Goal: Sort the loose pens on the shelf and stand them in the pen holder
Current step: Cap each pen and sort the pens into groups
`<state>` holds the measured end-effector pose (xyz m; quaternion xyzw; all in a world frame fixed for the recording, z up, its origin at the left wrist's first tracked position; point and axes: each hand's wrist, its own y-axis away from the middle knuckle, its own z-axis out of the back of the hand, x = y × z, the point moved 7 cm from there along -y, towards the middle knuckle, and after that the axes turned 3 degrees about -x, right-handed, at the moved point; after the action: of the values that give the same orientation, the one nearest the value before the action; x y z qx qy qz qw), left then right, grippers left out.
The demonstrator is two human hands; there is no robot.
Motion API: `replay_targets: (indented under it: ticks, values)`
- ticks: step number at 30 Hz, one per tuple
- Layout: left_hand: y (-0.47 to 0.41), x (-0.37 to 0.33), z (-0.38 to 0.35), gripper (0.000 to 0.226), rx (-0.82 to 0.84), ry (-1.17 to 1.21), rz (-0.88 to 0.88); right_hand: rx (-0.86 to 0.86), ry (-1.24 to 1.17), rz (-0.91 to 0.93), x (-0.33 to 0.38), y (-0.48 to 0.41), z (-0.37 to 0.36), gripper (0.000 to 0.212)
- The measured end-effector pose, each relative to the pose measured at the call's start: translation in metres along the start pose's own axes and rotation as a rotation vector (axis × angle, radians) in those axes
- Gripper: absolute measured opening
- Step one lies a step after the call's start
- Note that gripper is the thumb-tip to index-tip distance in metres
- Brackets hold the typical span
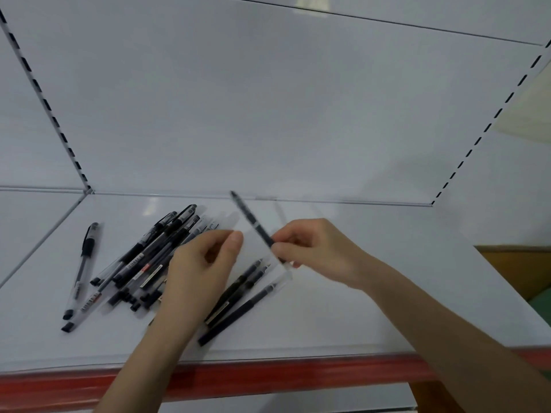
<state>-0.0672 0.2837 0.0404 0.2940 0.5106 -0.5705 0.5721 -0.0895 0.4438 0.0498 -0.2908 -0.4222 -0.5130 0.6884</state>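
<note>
Nearest the camera runs the red front edge (268,380) of the shelf (372,293), and both forearms cross it from below. Just past that edge, three pens (238,299) lie side by side between the two wrists, their long axes slanting from near-left to far-right. Above them are the hands. The right hand (316,248) pinches a dark pen (253,225) by its lower end between thumb and fingertips. This pen is lifted off the shelf, and its long axis tilts up and away to the left, with the free end pointing toward the back corner of the shelf. The left hand (202,269) hovers just beside it with its fingers curled and thumb close to the forefinger; motion blur hides whether it grips anything. Under and to the left of that hand lies the main pile of pens (149,257), mostly slanting the same way as the three near ones, so the left hand is the nearer one to it. Further left, a single pen (83,263) lies apart. Behind everything stands the white back panel (268,114). No pen holder is in view, so I cannot tell which way the held pen must travel.
</note>
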Motion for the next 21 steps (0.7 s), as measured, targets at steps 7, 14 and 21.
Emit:
replay_targets:
  ticks: [7, 14, 21]
  values:
    - [-0.007, 0.009, 0.006, 0.022, -0.027, 0.264, 0.141, 0.077, 0.033, 0.065, 0.005, -0.025, -0.013, 0.005]
    - [-0.002, 0.012, 0.013, 0.018, 0.001, 0.355, 0.229, -0.279, 0.689, 0.134, -0.029, -0.112, 0.027, 0.027]
    - [-0.002, 0.016, 0.021, 0.016, -0.014, 0.354, 0.242, -0.249, 0.924, 0.121, -0.034, -0.14, 0.012, 0.028]
